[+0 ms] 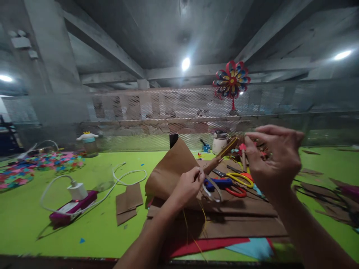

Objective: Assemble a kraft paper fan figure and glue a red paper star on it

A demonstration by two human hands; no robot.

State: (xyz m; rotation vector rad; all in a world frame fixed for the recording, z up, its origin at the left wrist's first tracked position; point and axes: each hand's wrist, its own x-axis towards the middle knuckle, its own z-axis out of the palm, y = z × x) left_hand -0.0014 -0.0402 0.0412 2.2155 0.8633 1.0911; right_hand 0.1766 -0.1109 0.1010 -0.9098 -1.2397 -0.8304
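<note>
My left hand (189, 185) is closed around the lower end of a narrow rolled brown paper stick (221, 155), which tilts up to the right. Beside that hand, a wide curved sheet of brown paper (171, 168) rises to the left. A pale loop (215, 192) hangs at my left fingers, and thin yellow threads (204, 216) dangle below. Raised to the right of the stick's tip, my right hand (273, 157) has thumb and forefinger pressed together. Anything between them is too fine to make out. Scissors with yellow handles (241, 180) lie under and beyond the stick.
Stacked brown paper (224, 226) covers the green table in front of me, with red paper (207, 247) and blue paper (251, 248) beneath. A purple power strip (74, 209) with a white cable sits left. Toward the back stand a lidded jar (219, 144) and a flower ornament (232, 80).
</note>
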